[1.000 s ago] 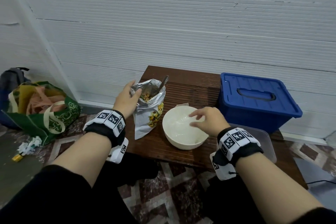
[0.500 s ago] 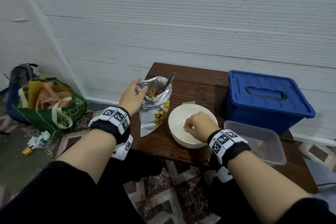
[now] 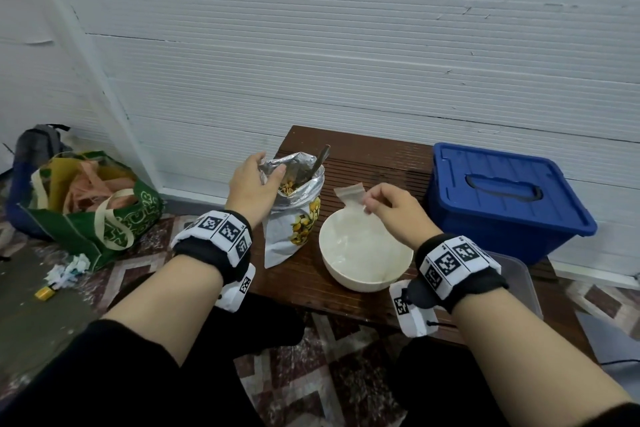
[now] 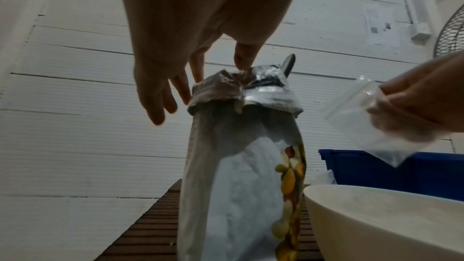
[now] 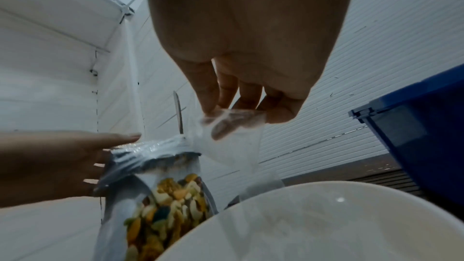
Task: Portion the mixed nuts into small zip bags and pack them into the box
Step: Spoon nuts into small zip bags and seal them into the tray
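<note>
A foil bag of mixed nuts [image 3: 294,215] [image 4: 241,166] [image 5: 155,195] stands open on the wooden table [image 3: 374,163], a metal spoon handle [image 3: 320,163] sticking out of it. My left hand [image 3: 256,184] pinches the bag's folded rim between thumb and fingers. My right hand [image 3: 391,208] pinches a small clear zip bag [image 3: 349,199] [image 4: 371,124] [image 5: 231,138] and holds it above a white bowl [image 3: 363,250] that holds more clear bags. A blue lidded box [image 3: 505,198] stands at the right.
A clear plastic container [image 3: 523,281] sits by my right wrist at the table's front right. On the floor to the left stand a green tote bag [image 3: 93,208] and a grey backpack [image 3: 34,142], with paper scraps [image 3: 69,269] nearby. A white wall lies behind.
My right hand has risen out of the bowl with a small zip bag pinched in it. My left hand still holds the nut bag's rim.
</note>
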